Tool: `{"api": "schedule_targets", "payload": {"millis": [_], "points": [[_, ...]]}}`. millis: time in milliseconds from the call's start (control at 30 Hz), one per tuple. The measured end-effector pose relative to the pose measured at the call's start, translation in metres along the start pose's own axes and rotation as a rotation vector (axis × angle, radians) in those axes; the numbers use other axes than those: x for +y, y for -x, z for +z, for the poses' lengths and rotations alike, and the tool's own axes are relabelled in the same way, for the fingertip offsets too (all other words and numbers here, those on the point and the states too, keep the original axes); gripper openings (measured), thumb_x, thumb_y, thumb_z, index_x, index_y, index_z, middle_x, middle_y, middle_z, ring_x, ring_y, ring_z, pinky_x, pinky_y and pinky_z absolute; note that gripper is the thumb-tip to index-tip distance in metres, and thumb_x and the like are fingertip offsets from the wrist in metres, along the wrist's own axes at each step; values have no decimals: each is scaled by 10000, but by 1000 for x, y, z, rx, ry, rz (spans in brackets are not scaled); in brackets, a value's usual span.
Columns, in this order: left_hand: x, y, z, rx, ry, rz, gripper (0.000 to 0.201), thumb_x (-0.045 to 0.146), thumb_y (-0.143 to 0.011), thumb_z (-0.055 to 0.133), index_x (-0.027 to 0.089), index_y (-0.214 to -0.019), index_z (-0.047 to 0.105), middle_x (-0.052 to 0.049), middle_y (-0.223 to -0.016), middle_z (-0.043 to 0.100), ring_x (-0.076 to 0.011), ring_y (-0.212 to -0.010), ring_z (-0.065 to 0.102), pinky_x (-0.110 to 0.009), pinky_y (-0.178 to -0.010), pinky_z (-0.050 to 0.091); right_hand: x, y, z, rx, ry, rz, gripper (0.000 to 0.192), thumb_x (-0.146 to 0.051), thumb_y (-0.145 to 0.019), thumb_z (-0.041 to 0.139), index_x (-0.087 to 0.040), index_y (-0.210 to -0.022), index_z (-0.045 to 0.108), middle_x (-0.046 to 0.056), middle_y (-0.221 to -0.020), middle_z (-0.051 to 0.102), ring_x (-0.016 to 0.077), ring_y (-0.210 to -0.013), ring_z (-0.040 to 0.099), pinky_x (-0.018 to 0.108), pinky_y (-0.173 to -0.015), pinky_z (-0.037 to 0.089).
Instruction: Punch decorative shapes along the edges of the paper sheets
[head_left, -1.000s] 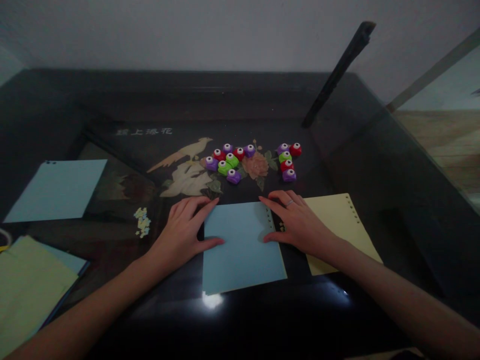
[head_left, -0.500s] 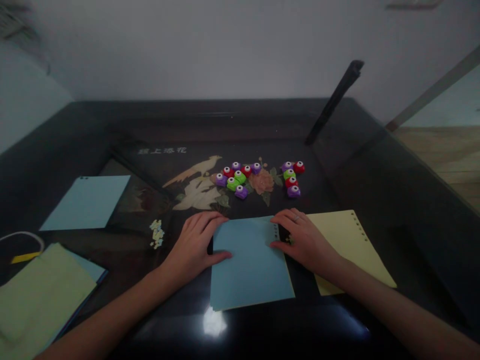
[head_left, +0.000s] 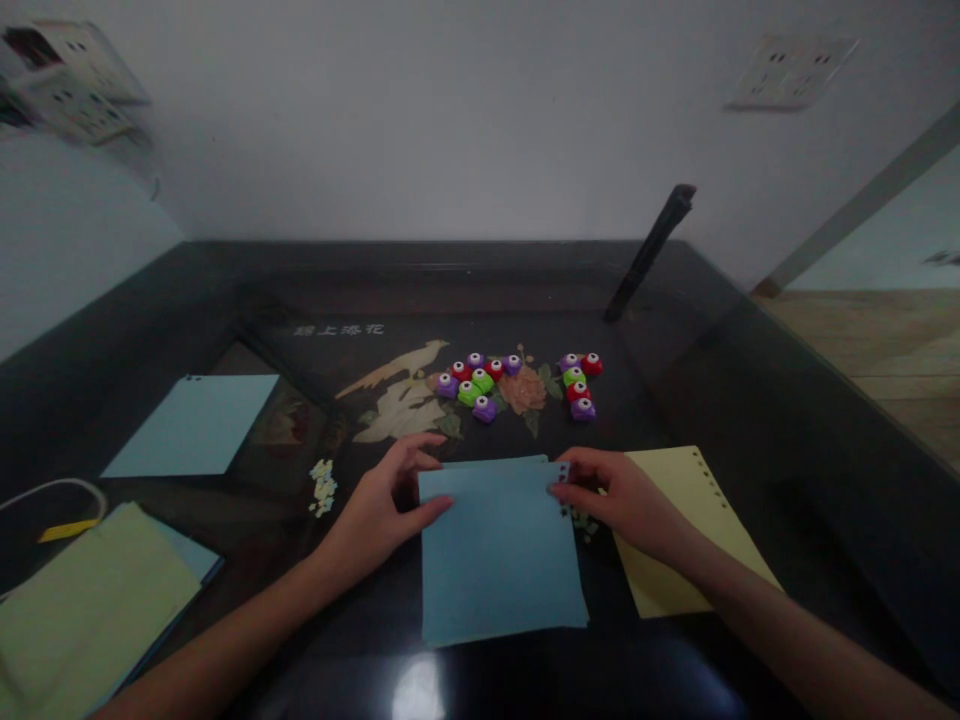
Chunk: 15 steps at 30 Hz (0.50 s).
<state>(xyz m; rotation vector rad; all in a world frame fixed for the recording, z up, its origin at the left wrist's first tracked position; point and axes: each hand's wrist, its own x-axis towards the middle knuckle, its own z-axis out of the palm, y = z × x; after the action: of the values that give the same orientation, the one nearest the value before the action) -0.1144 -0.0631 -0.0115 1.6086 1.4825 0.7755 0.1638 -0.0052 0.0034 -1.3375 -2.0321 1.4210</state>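
In front of me lies a small stack of blue paper [head_left: 499, 560], its top sheet raised a little at the far edge. My left hand [head_left: 394, 500] pinches that sheet's left edge between thumb and fingers. At the upper right corner, beside a short row of punched holes, my right hand [head_left: 611, 490] grips the same sheet. Partly under the right hand lie tiny paper cut-outs [head_left: 585, 523]. A yellow sheet [head_left: 675, 500] with holes along its right edge extends beneath the right forearm. Left of my left hand sits another pile of paper cut-outs [head_left: 322, 488].
Several purple, red and green craft punches [head_left: 480, 380] stand beyond the stack, with another group of punches [head_left: 577, 385] to the right. A blue punched sheet [head_left: 199, 425] lies far left, above a yellow-topped paper pile [head_left: 97, 610]. A black stick-like object [head_left: 649, 255] rises at the back.
The top blue sheet has been lifted and shifted slightly from the stack, both hands holding it. My view has tilted upward, showing more wall.
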Motion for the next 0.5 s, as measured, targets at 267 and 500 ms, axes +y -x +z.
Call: {"api": "schedule_targets", "payload": {"millis": [267,500], "points": [[-7,-1,2,-274,266,-310,402,539,-790,581,145,-734,635,-48,-715,693,-176,-639,613,-289,-605,483,-1,-2,1,3,-240,26,205,-359,-757,662,-184,-827,583,-7,-692,610,128,-618,558,266,-589,418],[-6,-2,1,-180,387,-403,410,566,-721,659,157,-730,627,-8,-647,669,-151,-560,579,-254,-521,447,6,0,7,-165,-311,141,253,-350,-735,684,-171,-873,571,7,-667,659,136,-574,590,276,-573,452]]}}
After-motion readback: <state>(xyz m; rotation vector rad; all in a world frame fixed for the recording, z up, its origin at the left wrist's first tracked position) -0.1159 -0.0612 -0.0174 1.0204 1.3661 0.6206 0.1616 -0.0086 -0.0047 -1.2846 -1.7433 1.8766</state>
